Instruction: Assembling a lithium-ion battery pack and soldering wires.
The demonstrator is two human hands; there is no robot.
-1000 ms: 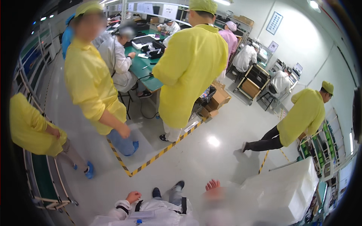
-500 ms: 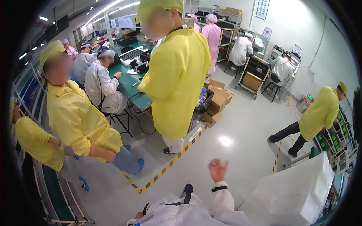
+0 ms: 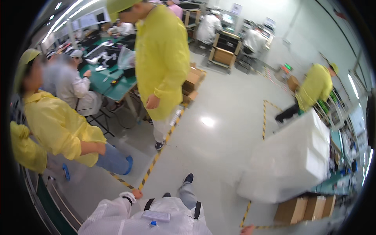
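Observation:
My left hand [image 3: 137,193] hangs in front of my white smock [image 3: 113,215], just past the cuff and a dark wristband. It is small and blurred, so its fingers do not show clearly, and nothing can be made out in it. At the lower edge, only part of my right hand [image 3: 246,230] comes into the picture, beside yellow-black floor tape [image 3: 245,213]. Its fingers are smeared and cut off. Neither hand visibly touches an object. A pale badge [image 3: 156,216] lies on my chest between two dark straps, and one dark shoe [image 3: 188,178] is stepping forward.
A large white wrapped stack [image 3: 282,160] stands at right, with brown cartons [image 3: 291,210] below it. People in yellow smocks stand at left [image 3: 58,125], ahead [image 3: 160,62] and far right [image 3: 315,84]. Seated workers line a green table [image 3: 111,84]. A wheeled rack [image 3: 225,49] stands farther back.
My right hand, raised with spread fingers before, has dropped to the lower edge. My left hand has come farther into view. The view has shifted rightward, and the person ahead has lowered an arm.

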